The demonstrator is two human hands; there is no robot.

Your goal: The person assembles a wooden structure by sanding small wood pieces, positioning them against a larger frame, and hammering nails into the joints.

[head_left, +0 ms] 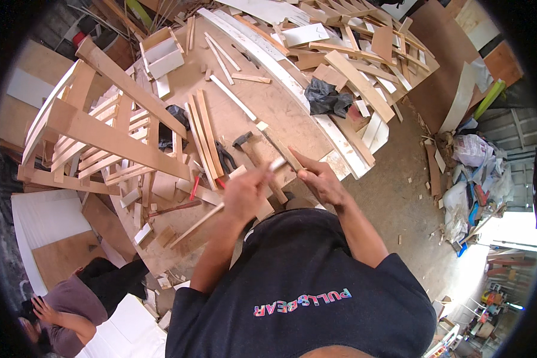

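My right hand (319, 185) is closed round a narrow wooden strip (282, 148), held slanting over the near edge of the work table, with a small pale piece at its far end. My left hand (247, 194), smeared by motion, has curled fingers around a small white piece (275, 164) beside the strip; what that piece is, I cannot tell. A hammer (242, 141) lies just beyond my hands, next to black-handled pliers (225, 160). Several long light strips (201, 134) lie side by side to the left.
A slatted wooden frame (119, 152) stands left, near a white box (163, 52). Offcuts and black plastic (327, 98) cover the table's back (252, 98). Bags (468, 150) lie along the right wall. Another person (89, 304) is low at bottom left, beside white boards.
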